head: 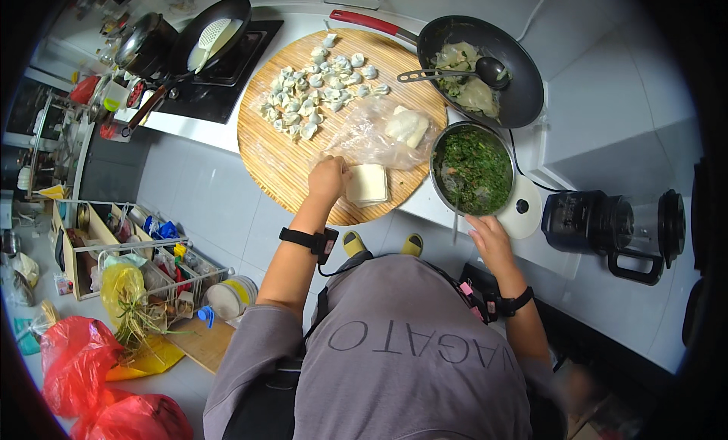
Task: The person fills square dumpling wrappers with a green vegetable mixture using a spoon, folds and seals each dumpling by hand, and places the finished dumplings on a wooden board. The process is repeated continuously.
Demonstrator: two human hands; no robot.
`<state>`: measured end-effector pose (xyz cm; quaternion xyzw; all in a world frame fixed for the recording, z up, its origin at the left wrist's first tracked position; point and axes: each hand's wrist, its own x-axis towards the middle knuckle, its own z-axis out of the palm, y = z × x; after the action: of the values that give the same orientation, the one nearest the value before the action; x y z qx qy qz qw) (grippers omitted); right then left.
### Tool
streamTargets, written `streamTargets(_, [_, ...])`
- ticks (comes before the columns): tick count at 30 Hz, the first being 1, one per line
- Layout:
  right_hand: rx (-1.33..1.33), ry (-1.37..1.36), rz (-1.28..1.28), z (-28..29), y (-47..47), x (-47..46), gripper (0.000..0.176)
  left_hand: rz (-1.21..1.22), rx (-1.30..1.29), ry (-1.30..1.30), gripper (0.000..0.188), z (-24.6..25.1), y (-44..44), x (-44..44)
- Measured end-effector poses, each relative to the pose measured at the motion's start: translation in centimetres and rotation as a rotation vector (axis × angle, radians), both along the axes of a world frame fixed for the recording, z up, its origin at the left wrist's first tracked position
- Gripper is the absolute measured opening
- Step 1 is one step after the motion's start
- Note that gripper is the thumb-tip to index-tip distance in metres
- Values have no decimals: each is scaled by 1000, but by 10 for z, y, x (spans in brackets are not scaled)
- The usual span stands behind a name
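My left hand [329, 180] is at the near edge of a round wooden board [261, 156], its fingertips by the left side of a stack of square dough wrappers [367, 185]. Whether it grips a wrapper is not clear. Behind the stack lies a clear plastic bag [355, 136] with a pale lump of dough or wrappers [407, 127] on it. Many folded dumplings [307, 99] cover the far part of the board. My right hand [488, 235] is beside the near rim of a metal bowl of chopped green filling [475, 164], fingers apart and holding nothing. A metal utensil [456, 212] leans out of the bowl.
Behind the bowl sits a wok [523, 93] with food and a black ladle [490, 71]; its red handle reaches over the board. A blender [603, 229] stands at right. On the left are a stove [227, 93] with a pan [233, 13] and a pot [145, 45].
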<state>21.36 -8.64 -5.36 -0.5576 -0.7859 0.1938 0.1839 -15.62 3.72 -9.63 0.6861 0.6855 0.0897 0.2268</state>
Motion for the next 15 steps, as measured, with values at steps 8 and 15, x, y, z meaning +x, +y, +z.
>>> streamTargets(8, [90, -94, 98, -3, 15, -32, 43, -28, 200, -264, 12, 1, -14, 16])
streamTargets(15, [313, -6, -67, -2, 37, -24, 18, 132, -238, -859, 23, -3, -13, 5])
